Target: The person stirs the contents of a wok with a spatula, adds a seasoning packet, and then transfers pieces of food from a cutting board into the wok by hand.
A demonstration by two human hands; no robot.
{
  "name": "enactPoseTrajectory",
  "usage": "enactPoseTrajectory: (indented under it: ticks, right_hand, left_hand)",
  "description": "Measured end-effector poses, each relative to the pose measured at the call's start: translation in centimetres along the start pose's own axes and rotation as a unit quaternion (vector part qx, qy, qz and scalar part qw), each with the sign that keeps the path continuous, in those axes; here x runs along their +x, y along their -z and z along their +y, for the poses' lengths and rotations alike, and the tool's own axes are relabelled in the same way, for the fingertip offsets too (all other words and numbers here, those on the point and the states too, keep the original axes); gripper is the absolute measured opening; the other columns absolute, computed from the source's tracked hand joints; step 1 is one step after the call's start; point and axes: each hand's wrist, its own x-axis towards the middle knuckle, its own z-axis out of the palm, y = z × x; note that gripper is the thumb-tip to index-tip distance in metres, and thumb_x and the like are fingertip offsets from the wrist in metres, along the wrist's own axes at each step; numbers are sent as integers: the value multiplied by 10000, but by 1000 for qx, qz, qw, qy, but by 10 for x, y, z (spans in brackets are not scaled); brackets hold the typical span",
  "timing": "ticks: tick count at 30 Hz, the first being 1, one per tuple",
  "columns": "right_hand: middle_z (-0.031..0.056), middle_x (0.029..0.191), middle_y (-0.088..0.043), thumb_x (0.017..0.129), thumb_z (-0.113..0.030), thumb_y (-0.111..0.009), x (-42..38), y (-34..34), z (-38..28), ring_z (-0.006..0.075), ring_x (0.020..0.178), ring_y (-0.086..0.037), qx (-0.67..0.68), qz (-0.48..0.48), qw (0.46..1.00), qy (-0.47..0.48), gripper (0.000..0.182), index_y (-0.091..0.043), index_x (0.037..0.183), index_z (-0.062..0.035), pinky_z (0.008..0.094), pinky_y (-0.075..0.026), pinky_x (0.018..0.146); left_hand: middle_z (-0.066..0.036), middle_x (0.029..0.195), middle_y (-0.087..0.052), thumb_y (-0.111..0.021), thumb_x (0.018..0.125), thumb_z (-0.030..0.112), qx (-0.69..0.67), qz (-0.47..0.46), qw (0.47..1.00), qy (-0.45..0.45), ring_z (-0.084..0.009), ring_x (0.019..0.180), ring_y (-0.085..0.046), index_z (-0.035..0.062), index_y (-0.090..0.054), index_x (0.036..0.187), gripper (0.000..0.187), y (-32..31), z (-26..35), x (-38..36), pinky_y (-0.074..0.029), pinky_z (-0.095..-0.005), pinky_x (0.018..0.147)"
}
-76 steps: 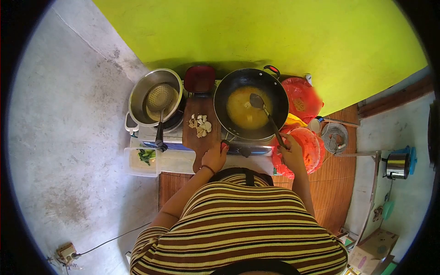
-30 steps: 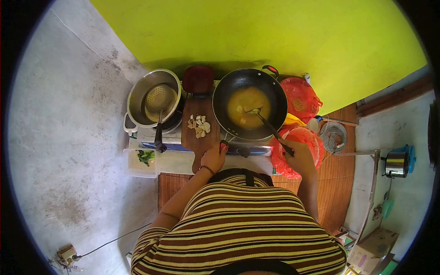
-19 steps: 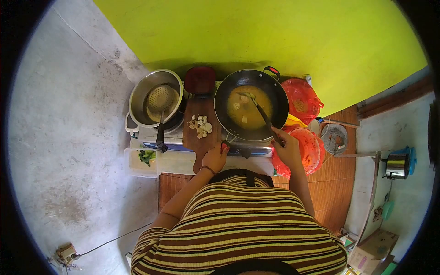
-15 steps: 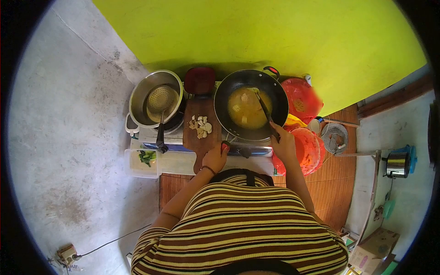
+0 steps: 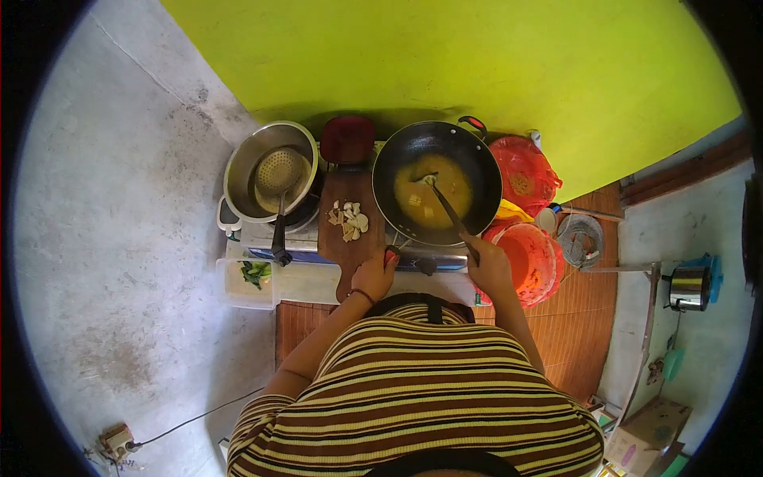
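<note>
A black wok (image 5: 391,151) stands on the stove, with yellowish broth (image 5: 445,191) and a few pale pieces in its bottom. My right hand (image 5: 490,269) is closed around the handle of a dark cooking spatula (image 5: 450,210), whose head lies partly in the broth near the wok's middle. At the wok's near side, my left hand (image 5: 373,275) grips the black and red wok handle (image 5: 392,253). Just left of the wok is a wooden cutting board (image 5: 338,250) bearing pale chopped pieces (image 5: 350,221). The left forearm passes close to the board's narrow end.
A steel pot (image 5: 238,163) with a skimmer (image 5: 279,171) resting in it stands at the left. Below it is a clear plastic tub (image 5: 230,296) holding green leaves. A dark red container (image 5: 347,139) sits behind the board. Red plastic-lined containers (image 5: 531,266) stand right of the wok.
The spatula head has moved left and nearer me through the broth, and its handle slants more. My right hand has shifted slightly down. My left hand stays on the wok handle.
</note>
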Motion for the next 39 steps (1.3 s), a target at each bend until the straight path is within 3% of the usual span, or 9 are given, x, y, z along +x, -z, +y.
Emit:
enactPoseTrajectory:
  ticks: [6, 9, 15, 18, 24, 27, 30, 33, 39]
  right_hand:
    - [197, 743, -613, 715, -15, -538, -14, 61, -13, 331, 690, -617, 16, -82, 994, -74, 389, -636, 1086, -79, 395, -484, 651]
    - [114, 701, -614, 717, 43, -566, -24, 72, -2, 137, 619, -601, 83, -63, 994, -29, 435, -616, 1135, -68, 284, -459, 589]
    - [129, 764, -643, 716, 53, -571, -31, 82, -9, 153, 630, -591, 76, -111, 990, -34, 444, -613, 1144, -59, 278, -472, 634]
    - [196, 826, -640, 704, 15, -563, -27, 63, -5, 277, 732, -641, 100, -101, 988, -66, 431, -619, 1124, -65, 319, -485, 705]
    - [182, 852, -647, 748, 8, -573, -10, 34, -5, 238, 758, -646, 114, -67, 989, -68, 424, -584, 1167, -62, 311, -489, 715]
    - [154, 783, -646, 782, 6, -565, -4, 13, 11, 199, 615, -621, 211, -24, 973, -88, 445, -529, 1221, -61, 304, -487, 587]
    - [121, 729, -627, 813, -4, -540, 4, 16, 7, 160, 469, -558, 329, 0, 923, -200, 419, -489, 1227, -51, 285, -440, 443]
    - [105, 684, -602, 833, -22, -519, 14, 12, 13, 134, 372, -486, 325, 55, 920, -211, 367, -479, 1197, -46, 274, -375, 350]
    - [86, 619, -572, 850, -49, -491, 23, -6, 40, 144, 369, -486, 349, 48, 908, -226, 309, -477, 1158, -38, 271, -359, 335]
  left_hand:
    - [-219, 910, -631, -454, 903, 424, -2, -2, 1000, -7, -415, 844, -602, 90, -513, 1081, 384, 1, 1, 0, -460, -498, 751]
    - [-212, 917, -633, -454, 904, 419, -1, -8, 1000, -6, -413, 847, -603, 93, -511, 1083, 377, 0, -2, 1, -458, -492, 757]
    - [-210, 937, -633, -450, 907, 413, 3, -9, 1000, 1, -406, 868, -602, 94, -509, 1086, 370, 1, 0, 1, -455, -494, 763]
    - [-217, 944, -630, -448, 907, 413, -10, -16, 1000, 2, -409, 874, -600, 94, -507, 1091, 373, 1, -1, 2, -454, -499, 763]
    - [-232, 948, -625, -448, 907, 409, -7, -12, 1000, 4, -427, 875, -596, 96, -493, 1118, 380, -2, -4, 2, -456, -514, 757]
    - [-240, 940, -624, -449, 906, 414, -18, 2, 1000, -7, -435, 862, -597, 96, -483, 1130, 391, -6, -8, 3, -460, -518, 744]
    - [-244, 927, -626, -447, 904, 424, -16, -1, 1000, 1, -441, 846, -597, 100, -479, 1136, 399, -1, -3, 1, -464, -517, 731]
    - [-245, 920, -627, -444, 904, 429, 0, -12, 1000, 3, -443, 839, -597, 99, -483, 1130, 402, -2, -5, 3, -465, -515, 727]
    - [-256, 921, -622, -435, 906, 433, -11, -8, 1000, -10, -443, 845, -592, 78, -495, 1130, 424, -4, -7, 2, -458, -522, 726]
